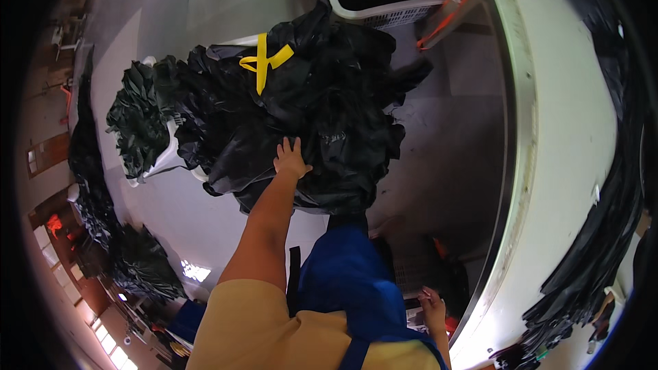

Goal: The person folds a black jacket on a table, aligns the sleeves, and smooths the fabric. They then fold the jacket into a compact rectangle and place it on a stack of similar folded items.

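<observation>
The right hand [432, 307] is low, fingers partly curled; whether it holds anything I cannot tell. The left hand [291, 161], spread and grasping nothing, rests on the black cloth pile [329, 113] ahead, below a yellow strap [262, 65].

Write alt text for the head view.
A person's left hand rests spread on a crumpled heap of thin black material with a flat yellow strip; the right hand is beside a blue apron. A perforated white basket stands beyond.
</observation>
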A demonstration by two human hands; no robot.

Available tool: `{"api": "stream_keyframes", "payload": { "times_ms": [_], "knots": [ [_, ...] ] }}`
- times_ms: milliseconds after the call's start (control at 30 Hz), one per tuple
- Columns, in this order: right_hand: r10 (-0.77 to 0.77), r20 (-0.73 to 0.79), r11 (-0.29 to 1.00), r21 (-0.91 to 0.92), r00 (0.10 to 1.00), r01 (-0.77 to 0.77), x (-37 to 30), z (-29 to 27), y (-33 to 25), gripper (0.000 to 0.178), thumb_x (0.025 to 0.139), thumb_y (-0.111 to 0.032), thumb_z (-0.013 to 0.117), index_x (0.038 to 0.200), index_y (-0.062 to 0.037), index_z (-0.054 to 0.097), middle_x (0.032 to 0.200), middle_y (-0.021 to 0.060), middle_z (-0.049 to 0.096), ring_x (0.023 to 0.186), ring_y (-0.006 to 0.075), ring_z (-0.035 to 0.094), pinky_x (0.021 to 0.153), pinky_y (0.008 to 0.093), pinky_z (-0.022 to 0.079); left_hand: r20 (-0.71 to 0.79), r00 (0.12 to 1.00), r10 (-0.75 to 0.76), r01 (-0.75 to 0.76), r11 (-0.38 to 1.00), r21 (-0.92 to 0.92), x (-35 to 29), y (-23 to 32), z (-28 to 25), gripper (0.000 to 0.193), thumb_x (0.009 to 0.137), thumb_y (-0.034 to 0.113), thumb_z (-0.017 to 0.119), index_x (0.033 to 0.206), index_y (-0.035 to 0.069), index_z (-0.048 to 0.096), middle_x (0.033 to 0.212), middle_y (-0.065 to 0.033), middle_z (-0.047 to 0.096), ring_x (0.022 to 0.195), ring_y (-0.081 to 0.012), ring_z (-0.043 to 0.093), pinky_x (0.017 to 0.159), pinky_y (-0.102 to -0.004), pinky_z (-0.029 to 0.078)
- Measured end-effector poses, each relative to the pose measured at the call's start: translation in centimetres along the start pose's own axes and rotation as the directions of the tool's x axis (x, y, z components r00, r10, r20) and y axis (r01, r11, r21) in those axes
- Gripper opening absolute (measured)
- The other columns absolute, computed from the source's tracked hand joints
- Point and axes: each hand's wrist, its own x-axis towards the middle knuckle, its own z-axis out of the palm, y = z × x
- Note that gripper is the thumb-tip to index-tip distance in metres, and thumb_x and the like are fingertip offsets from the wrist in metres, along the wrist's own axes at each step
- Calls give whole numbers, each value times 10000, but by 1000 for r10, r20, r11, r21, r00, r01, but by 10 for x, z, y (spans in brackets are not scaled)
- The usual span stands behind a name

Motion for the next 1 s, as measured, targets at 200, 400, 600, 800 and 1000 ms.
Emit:
{"api": "stream_keyframes", "payload": {
  "times_ms": [200, 400, 600, 800, 1000],
  "knots": [
    [-165, 102, 983, -63, 981, 172, 53, 34, -92, 352, 940, -166, 616, 1237, 20, 581, 1071, 123, 683, 996, 156, 636, 885, 265, 489, -326, 922, 210, -302, 916, -263, 57, -90, 5, 214, 923, 177, 521, 1089, 110, 639, 932, -225, 657, 950, -412, 628, 808, -431, 503],
    [-388, 208, 875, -223, 898, 429, 122, 93, -200, 505, 876, -273, 685, 1259, 27, 547, 1208, 219, 604, 1108, 303, 611, 934, 360, 486, -273, 937, 219, -323, 841, -434, -13, -187, -46, 90, 893, 93, 566, 957, 36, 596, 828, -205, 622, 809, -350, 632, 714, -378, 473],
    [-731, 122, 580, -407, 671, 706, 184, 237, -315, 1071, 646, -389, 853, 1453, -2, 264, 1435, 274, 346, 1328, 436, 334, 1096, 476, 294, -445, 858, 255, -370, 909, -193, -28, -143, -30, 106, 876, 100, 572, 972, 68, 604, 912, -202, 621, 905, -421, 597, 755, -476, 470],
    [-384, 484, 323, -728, 787, 605, 258, 275, -348, 476, 750, -220, 748, 1191, -135, 592, 1223, 162, 558, 1152, 363, 523, 924, 433, 456, -572, 751, 330, -314, 941, 130, -21, -125, -45, 566, 741, 238, 757, 1191, -2, 511, 1147, -231, 575, 1086, -425, 539, 922, -458, 453],
    [-497, 501, 547, -453, 709, 703, 211, 223, -274, 202, 799, -144, 681, 942, -53, 569, 972, 191, 625, 924, 371, 614, 805, 454, 490, -391, 919, 51, -134, 973, -187, 28, 28, -39, 1077, 643, 437, 838, 1396, -77, 263, 1289, -256, 522, 1191, -383, 518, 1013, -433, 409]
  ]
}}
